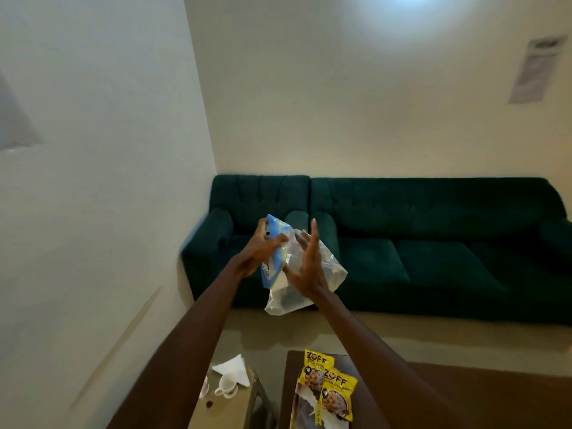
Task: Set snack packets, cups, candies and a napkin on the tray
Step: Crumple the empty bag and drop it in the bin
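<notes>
Risk, as a judgement: thin clear plastic bag (pixel 305 283) could slip or spill whatever is inside, contents hidden, held high and well above the tray (pixel 365 407); loose, crinkly film the cause. Left hand (pixel 263 252) clenched around blue packet (pixel 272 252) at the bag's mouth. Right hand (pixel 309 267) spread flat, fingers extended, palm against the bag's side. Two yellow snack packets (pixel 328 388) already on the tray; cup (pixel 227 387) and napkin (pixel 235 368) left of the tray.

Two yellow packets (pixel 328 388) at the table's (pixel 464 397) far left edge read "ZOFF", each with a "10" in a small circle. The paper (pixel 535 69) on the wall and the blue bag (pixel 272 267) carry print too blurred to read.
</notes>
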